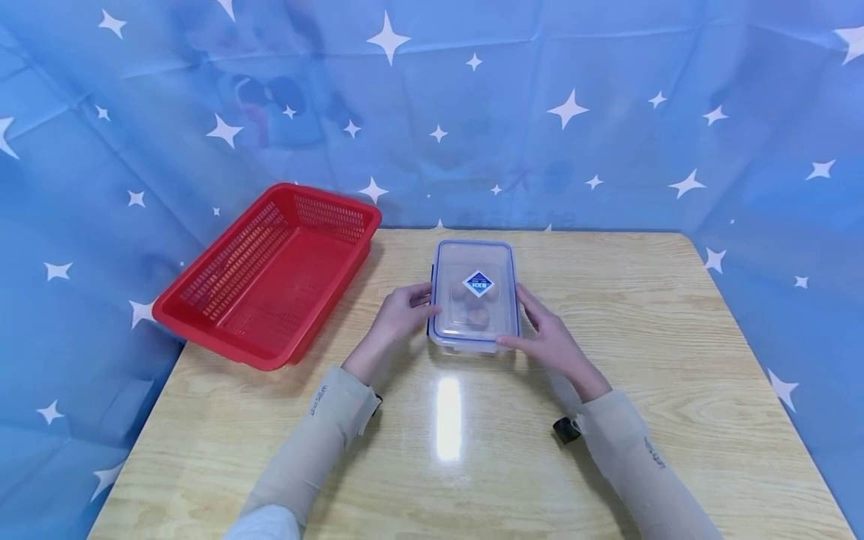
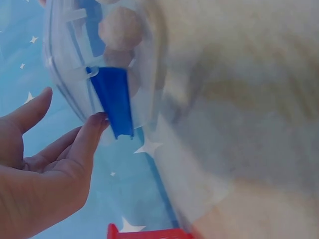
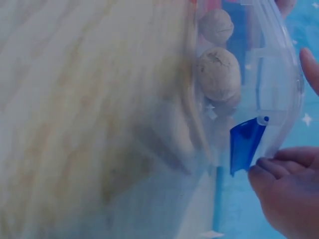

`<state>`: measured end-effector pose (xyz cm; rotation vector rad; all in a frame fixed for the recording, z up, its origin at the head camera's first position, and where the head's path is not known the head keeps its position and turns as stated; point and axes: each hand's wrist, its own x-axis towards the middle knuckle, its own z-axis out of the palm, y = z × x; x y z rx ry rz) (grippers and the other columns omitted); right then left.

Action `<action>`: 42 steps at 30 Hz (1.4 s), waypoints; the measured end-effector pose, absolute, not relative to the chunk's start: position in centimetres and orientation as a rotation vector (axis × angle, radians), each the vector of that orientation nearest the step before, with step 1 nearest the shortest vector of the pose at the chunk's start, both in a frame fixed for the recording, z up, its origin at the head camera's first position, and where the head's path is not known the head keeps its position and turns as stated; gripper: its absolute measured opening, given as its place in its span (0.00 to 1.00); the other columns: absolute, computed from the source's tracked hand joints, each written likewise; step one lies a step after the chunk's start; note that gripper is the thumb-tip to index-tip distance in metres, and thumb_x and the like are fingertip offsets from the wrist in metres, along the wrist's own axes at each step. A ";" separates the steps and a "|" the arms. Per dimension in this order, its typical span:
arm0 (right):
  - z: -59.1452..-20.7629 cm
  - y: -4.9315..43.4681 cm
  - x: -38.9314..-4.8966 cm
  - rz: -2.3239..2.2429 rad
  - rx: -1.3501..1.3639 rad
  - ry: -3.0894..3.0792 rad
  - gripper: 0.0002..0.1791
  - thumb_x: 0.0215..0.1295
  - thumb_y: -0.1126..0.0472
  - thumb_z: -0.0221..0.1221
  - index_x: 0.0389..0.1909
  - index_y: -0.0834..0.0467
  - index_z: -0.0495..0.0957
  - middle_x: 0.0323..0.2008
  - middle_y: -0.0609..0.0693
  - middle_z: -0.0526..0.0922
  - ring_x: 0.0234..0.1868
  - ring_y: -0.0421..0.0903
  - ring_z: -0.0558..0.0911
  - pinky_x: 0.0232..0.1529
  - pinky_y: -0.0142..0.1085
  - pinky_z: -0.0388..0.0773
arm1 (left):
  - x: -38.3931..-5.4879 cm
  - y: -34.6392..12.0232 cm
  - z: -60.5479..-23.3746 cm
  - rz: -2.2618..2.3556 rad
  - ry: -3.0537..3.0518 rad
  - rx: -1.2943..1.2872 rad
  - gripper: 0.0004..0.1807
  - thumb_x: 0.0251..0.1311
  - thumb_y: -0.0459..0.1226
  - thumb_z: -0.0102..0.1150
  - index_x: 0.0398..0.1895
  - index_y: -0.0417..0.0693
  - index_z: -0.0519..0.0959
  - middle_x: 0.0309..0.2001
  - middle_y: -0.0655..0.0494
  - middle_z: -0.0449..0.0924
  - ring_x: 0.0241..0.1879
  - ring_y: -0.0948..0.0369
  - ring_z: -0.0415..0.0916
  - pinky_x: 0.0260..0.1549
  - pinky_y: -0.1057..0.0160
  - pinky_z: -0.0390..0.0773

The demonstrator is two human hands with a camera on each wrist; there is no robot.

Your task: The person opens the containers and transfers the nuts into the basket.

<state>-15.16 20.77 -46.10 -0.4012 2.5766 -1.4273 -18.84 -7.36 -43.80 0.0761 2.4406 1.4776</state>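
A clear food container with a blue-rimmed lid and a diamond label stands on the table between both hands. Several pale-brown, walnut-like round things show through its wall. My left hand grips the near left side, thumb over the lid's edge. In the left wrist view, its fingertip is at a blue latch that angles out from the wall. From the right, my other hand holds the near corner, thumb on the lid. Its fingertips meet another angled-out blue latch in the right wrist view.
A red plastic basket with perforated sides sits at the table's left edge, showing a bare bottom. The wood-grain table ends at a blue star-patterned cloth behind and on both sides.
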 end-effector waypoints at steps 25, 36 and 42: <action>-40.6 20.9 -16.7 -1.552 -0.453 2.667 0.44 0.69 0.56 0.62 0.78 0.58 0.50 0.80 0.56 0.50 0.79 0.57 0.53 0.77 0.53 0.55 | -19.9 -7.1 -37.8 1.440 2.602 0.243 0.29 0.68 0.39 0.60 0.71 0.45 0.68 0.68 0.47 0.73 0.67 0.51 0.73 0.63 0.53 0.76; -40.0 20.8 -16.7 -1.673 -0.472 2.675 0.40 0.69 0.59 0.61 0.78 0.56 0.54 0.79 0.52 0.55 0.79 0.54 0.56 0.76 0.47 0.58 | -19.5 -6.9 -37.2 1.590 2.614 0.281 0.30 0.68 0.37 0.60 0.72 0.45 0.68 0.69 0.47 0.72 0.69 0.52 0.71 0.63 0.54 0.76; -39.4 20.7 -16.4 -1.740 -0.449 2.668 0.39 0.70 0.59 0.61 0.78 0.52 0.55 0.78 0.50 0.58 0.79 0.51 0.57 0.76 0.42 0.59 | -19.2 -7.0 -37.2 1.694 2.597 0.295 0.29 0.68 0.36 0.60 0.72 0.46 0.68 0.71 0.49 0.70 0.71 0.54 0.68 0.63 0.55 0.76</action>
